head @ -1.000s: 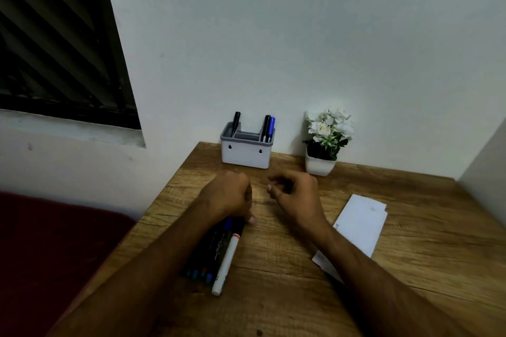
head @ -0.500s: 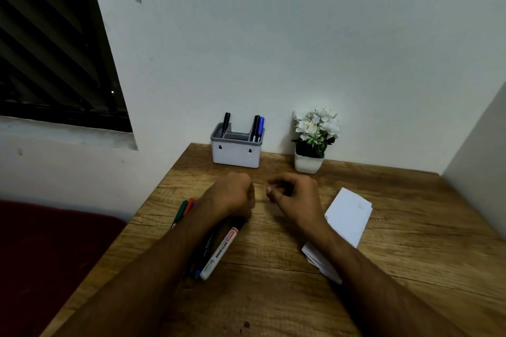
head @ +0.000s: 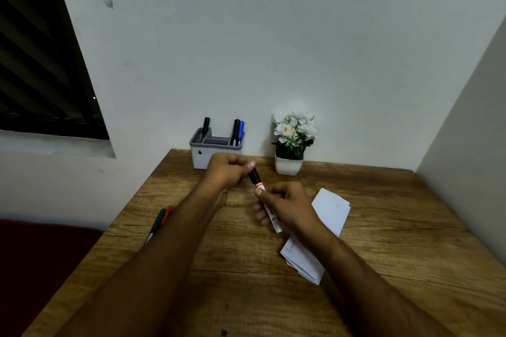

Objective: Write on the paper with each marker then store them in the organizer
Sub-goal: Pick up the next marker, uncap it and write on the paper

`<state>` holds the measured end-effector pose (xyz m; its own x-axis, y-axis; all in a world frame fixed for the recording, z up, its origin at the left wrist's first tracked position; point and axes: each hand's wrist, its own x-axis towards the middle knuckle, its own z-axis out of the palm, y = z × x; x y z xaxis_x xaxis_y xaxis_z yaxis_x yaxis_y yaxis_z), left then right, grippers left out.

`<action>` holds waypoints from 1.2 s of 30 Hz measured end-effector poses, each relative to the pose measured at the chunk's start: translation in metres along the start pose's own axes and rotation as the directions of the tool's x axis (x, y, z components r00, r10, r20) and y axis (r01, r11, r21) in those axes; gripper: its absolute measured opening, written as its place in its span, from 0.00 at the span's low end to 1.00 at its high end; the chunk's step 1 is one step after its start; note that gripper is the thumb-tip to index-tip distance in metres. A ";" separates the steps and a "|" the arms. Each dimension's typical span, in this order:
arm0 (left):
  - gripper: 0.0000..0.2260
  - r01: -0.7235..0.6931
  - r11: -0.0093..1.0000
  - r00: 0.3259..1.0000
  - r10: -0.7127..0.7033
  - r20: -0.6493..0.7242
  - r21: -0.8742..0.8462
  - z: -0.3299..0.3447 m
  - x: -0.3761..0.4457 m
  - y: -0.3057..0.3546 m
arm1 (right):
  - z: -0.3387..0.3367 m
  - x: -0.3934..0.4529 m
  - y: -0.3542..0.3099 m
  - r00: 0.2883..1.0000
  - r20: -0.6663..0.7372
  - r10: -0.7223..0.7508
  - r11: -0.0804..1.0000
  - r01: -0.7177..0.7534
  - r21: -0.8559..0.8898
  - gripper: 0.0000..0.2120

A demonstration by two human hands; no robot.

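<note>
Both hands hold one white marker with a black cap (head: 257, 181) above the wooden desk (head: 383, 241). My left hand (head: 227, 172) grips the black cap end. My right hand (head: 284, 206) is curled round the white barrel. White paper sheets (head: 332, 210) lie on the desk under and right of my right forearm, with a little writing at their near end. The grey organizer (head: 200, 156) stands at the back by the wall with three markers (head: 236, 131) upright in it. A green and a red marker (head: 161, 217) lie on the desk left of my left forearm.
A small white pot with white flowers (head: 293, 145) stands right of the organizer. The desk sits in a corner, with a wall behind and another on the right. A dark window is at the upper left. Something dark red lies below the desk's left edge.
The white marker was lying on the desk under my left hand; now it is lifted and held between both hands. Both hands have moved up toward the organizer.
</note>
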<state>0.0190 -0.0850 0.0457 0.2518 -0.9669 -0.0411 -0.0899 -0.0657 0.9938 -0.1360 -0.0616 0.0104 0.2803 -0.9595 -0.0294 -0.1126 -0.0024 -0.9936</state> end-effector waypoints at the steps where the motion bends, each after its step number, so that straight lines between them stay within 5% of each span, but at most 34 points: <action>1: 0.04 0.059 0.995 0.998 -0.057 0.018 -0.086 0.004 -0.002 0.001 | -0.002 0.001 -0.002 1.000 -0.019 -0.013 1.000 0.013 -0.012 0.11; 4: 0.10 0.301 0.909 0.950 -0.259 0.174 -0.287 0.019 -0.009 0.002 | -0.007 0.006 -0.003 0.997 -0.075 -0.035 0.995 0.028 -0.091 0.17; 8: 0.13 0.384 0.784 0.924 -0.326 0.203 -0.488 0.035 -0.004 -0.001 | -0.009 0.009 -0.004 0.992 -0.125 -0.026 0.988 0.007 -0.152 0.21; 23: 0.17 0.429 0.411 0.884 -0.374 0.280 -0.805 0.094 0.000 -0.008 | -0.060 -0.003 -0.008 0.939 -0.111 0.327 0.941 -0.312 0.130 0.14; 25: 0.15 0.305 0.506 0.923 -0.366 0.119 -0.807 0.074 0.014 -0.007 | -0.067 -0.012 -0.004 0.911 -0.026 0.412 0.899 -0.401 0.178 0.15; 28: 0.10 0.208 0.889 0.967 -0.250 -0.051 -0.408 0.056 0.021 -0.003 | -0.077 -0.021 0.005 0.937 -0.073 0.342 0.929 -0.325 0.179 0.14; 30: 0.08 0.096 0.995 0.995 -0.096 -0.014 0.033 0.062 0.015 -0.007 | -0.076 -0.023 0.005 0.958 -0.129 0.255 0.952 -0.226 0.204 0.12; 33: 0.09 -0.097 0.861 0.995 0.102 0.016 0.499 0.069 0.011 -0.023 | -0.071 -0.022 0.001 0.967 -0.116 0.225 0.938 -0.183 0.295 0.09; 36: 0.12 -0.163 0.681 0.974 0.228 0.005 0.714 0.067 0.016 -0.042 | -0.072 -0.026 0.000 0.969 -0.166 0.182 0.959 -0.138 0.248 0.10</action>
<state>-0.0376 -0.1138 -0.0035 0.2203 -0.9576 0.1859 -0.7898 -0.0632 0.6101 -0.2121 -0.0574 0.0190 0.0926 -0.9771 -0.1913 0.0900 0.1996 -0.9757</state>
